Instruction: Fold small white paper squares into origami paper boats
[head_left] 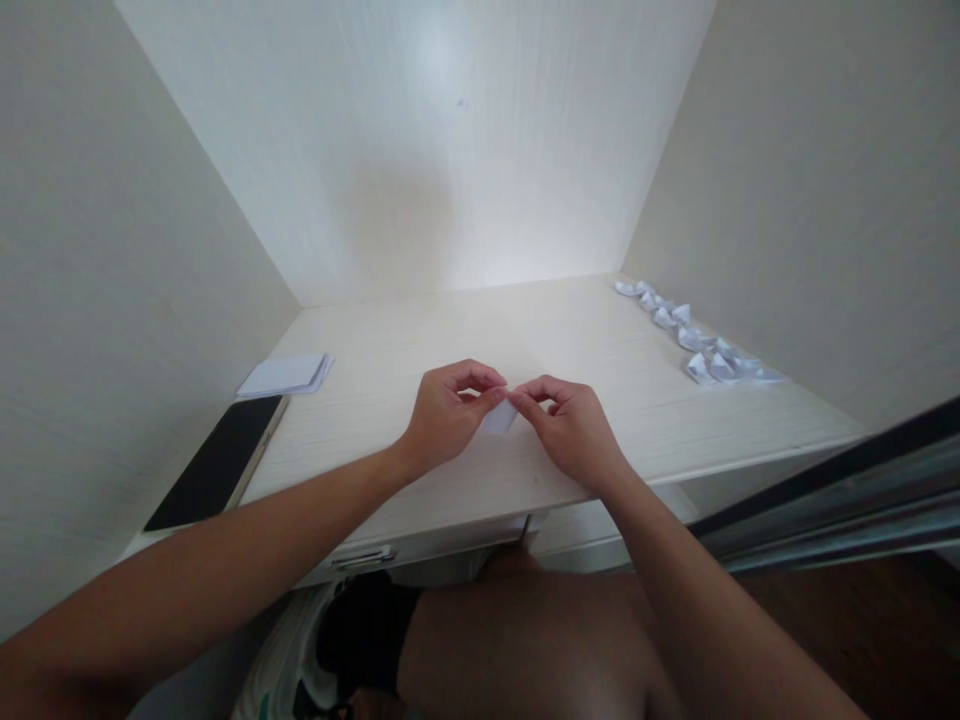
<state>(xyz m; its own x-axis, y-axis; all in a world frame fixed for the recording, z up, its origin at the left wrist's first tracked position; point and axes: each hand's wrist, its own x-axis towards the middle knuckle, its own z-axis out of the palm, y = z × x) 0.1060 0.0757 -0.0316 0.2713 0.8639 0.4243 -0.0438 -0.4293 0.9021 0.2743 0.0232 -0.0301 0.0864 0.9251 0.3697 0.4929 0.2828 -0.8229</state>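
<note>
Over the front middle of the desk, a small piece of folded white paper (499, 416) is held between my two hands. My left hand (454, 412) pinches its upper left part between thumb and fingers. On the upper right, my right hand (564, 420) grips it the same way, with the fingertips of both hands almost meeting. The paper's lower part hangs below the fingertips, and its top is mostly covered by them. Along the desk's right side lies a row of several folded white paper shapes (701, 340).
A stack of white paper sheets (281, 375) rests at the left of the desk (465, 330). Nearer to me lies a black tablet-like slab (217, 462) with a light edge. Walls enclose the desk on three sides. A drawer handle (364, 557) shows below the front edge.
</note>
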